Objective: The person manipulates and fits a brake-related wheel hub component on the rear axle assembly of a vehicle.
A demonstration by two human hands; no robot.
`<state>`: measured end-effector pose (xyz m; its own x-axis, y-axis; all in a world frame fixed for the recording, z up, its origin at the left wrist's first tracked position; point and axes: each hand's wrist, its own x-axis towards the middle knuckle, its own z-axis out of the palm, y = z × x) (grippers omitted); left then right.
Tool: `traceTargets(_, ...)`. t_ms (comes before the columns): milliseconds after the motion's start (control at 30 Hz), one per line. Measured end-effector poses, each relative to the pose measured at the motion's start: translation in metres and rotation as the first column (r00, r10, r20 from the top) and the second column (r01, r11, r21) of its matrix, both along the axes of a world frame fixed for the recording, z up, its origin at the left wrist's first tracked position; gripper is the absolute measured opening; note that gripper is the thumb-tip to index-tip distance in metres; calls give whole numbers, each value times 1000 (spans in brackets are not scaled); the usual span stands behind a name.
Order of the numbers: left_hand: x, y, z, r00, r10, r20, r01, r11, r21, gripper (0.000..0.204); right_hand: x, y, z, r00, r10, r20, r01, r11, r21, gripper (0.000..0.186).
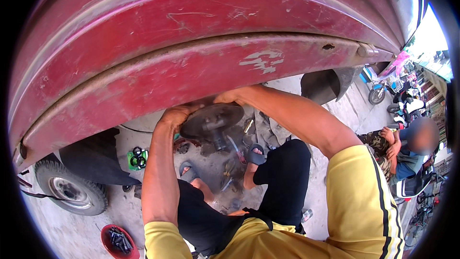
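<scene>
A dark, round metal disc with a stubby shaft point(211, 121) is at the lower edge of a red vehicle body panel point(191, 74), slightly blurred. On its left rim, my left hand point(178, 115) is closed, the fingertips partly lost in shadow. My right hand point(232, 96) grips the far right part of the rim, its fingers mostly hidden behind the disc and below the panel. Both arms reach forward from yellow sleeves. Under the disc, between my sandalled feet, lie small tools and scraps on the dirty ground.
The scratched panel fills the upper view. A vehicle wheel point(72, 188) and black mudflap point(98, 157) are at left. A red basin point(119, 242) holds dark metal parts. Black rings lie on a green packet point(137, 158). A seated person point(402, 158) and parked motorbikes are at right.
</scene>
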<state>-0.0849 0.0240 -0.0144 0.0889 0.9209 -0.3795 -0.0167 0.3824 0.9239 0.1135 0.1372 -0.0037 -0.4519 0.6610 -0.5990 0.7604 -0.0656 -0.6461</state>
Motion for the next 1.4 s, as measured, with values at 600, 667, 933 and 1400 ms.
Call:
traceTargets(600, 12, -3, 14, 1000, -11, 20, 10, 998, 61, 22, 19, -9, -4, 960, -67, -273, 78, 996, 32, 62)
traceTargets(667, 8, -2, 7, 999, -45, 30, 41, 989, 145, 22, 24, -11, -7, 991, 66, -116, -31, 958, 285, 54)
traceTargets(933, 4, 2, 0, 997, -72, 9, 71, 993, 98, 19, 119, -129, -32, 768, -379, -516, 628, 605, 490, 32)
traceTargets(1400, 0, 4, -11, 994, -20, 107, 9, 995, 98, 19, 139, -291, -335, 972, -155, 174, 145, 987, 71, 21)
